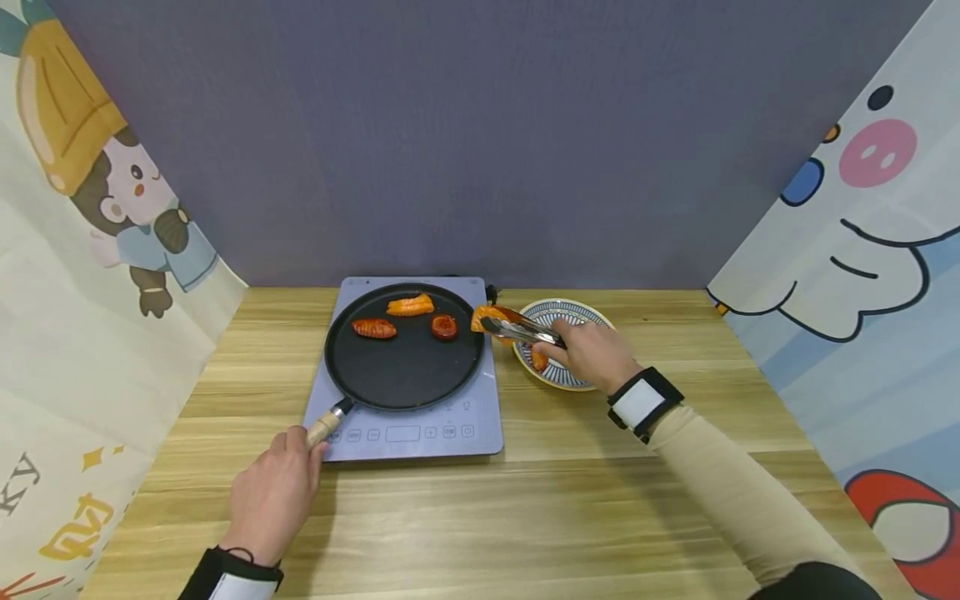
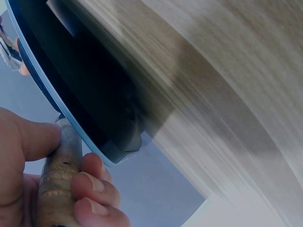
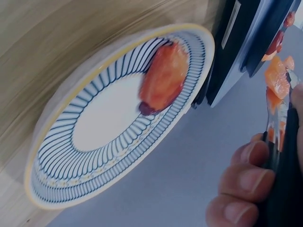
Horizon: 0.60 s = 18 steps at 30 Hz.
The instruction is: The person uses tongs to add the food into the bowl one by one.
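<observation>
My left hand [image 1: 273, 492] grips the wooden handle [image 1: 324, 427] of a black frying pan [image 1: 405, 375], the thumb along it and fingers curled beneath, as the left wrist view shows. In the pan lie a scored sausage [image 1: 374, 328], an orange food piece [image 1: 410, 306] and a round reddish slice [image 1: 444, 327]. My right hand [image 1: 596, 357] holds metal tongs [image 1: 517, 331], which pinch another orange food piece [image 1: 486, 319] between the pan's right rim and the plate. Below them, a reddish sausage-like piece [image 3: 165, 78] rests on the patterned plate [image 3: 104, 113].
The pan sits on a pale induction cooker [image 1: 403, 447] with touch buttons along its front. The plate stands to its right on the wooden table [image 1: 525, 525]. A grey panel [image 1: 480, 142] rises behind, and printed cartoon cloths hang at both sides.
</observation>
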{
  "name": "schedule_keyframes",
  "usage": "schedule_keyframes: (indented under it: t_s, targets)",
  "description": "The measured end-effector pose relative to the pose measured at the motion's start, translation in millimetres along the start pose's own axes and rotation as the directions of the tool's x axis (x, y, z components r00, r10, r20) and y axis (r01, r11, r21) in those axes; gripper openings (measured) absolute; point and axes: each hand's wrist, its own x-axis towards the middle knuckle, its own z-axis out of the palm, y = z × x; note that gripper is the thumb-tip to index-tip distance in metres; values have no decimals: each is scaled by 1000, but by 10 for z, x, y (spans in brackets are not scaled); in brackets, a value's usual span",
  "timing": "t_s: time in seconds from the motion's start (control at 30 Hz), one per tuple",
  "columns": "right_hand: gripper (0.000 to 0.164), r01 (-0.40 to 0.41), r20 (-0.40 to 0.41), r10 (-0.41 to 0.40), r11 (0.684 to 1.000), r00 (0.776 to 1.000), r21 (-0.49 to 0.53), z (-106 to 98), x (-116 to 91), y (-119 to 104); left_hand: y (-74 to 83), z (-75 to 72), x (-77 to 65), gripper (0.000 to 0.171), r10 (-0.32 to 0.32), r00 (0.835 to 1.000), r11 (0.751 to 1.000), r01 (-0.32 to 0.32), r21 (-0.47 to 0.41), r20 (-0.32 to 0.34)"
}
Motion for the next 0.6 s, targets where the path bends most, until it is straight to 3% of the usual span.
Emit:
schedule_keyframes:
  t_s: [0.33, 0.6]
  targets:
    - [40, -3, 26, 2, 1000, 1000, 24, 35, 54, -174, 10, -4, 0, 30, 1, 1000, 1000, -1, 3, -3]
    - [39, 57, -14, -57, 998, 998, 38, 49, 80, -306, 14, -4, -3, 30, 7, 1000, 1000, -7, -3, -15]
